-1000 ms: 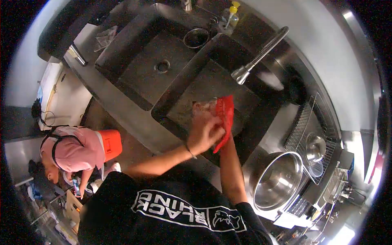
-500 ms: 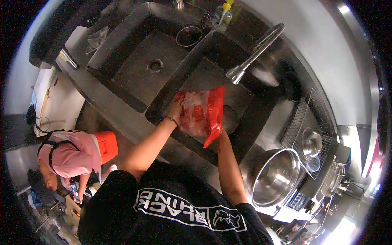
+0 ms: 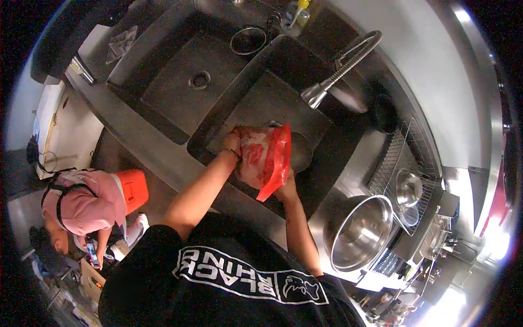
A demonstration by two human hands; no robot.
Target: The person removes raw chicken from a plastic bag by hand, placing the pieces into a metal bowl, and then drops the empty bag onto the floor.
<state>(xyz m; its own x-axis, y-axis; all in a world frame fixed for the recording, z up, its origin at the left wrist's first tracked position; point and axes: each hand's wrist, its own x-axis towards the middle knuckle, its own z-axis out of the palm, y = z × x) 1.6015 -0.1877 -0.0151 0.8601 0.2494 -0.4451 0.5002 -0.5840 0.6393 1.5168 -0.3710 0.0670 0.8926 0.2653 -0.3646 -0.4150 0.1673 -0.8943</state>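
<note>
A clear and red plastic bag point(image 3: 255, 158), its contents pinkish and pale, is held over the right basin of the steel sink point(image 3: 272, 98). My left hand point(image 3: 232, 143) grips its left side, with the fingers partly hidden behind the plastic. On the lower right, my right hand point(image 3: 286, 188) holds the bag from beneath, and most of its fingers are out of sight. A red band runs along the bag's right edge. Inside the basin, behind the bag, a round shape point(image 3: 301, 153) shows in part.
A spray faucet point(image 3: 316, 96) hangs over the right basin. To the right stand a large steel bowl point(image 3: 362, 231) and a wire dish rack point(image 3: 384, 163). A strainer point(image 3: 248, 41) sits at the divider. At left, a person in pink point(image 3: 87, 199) bends over a phone.
The bag has shifted slightly left and tilted, with both hands still on it. The drain behind it now shows in part. The whole view has shifted a little.
</note>
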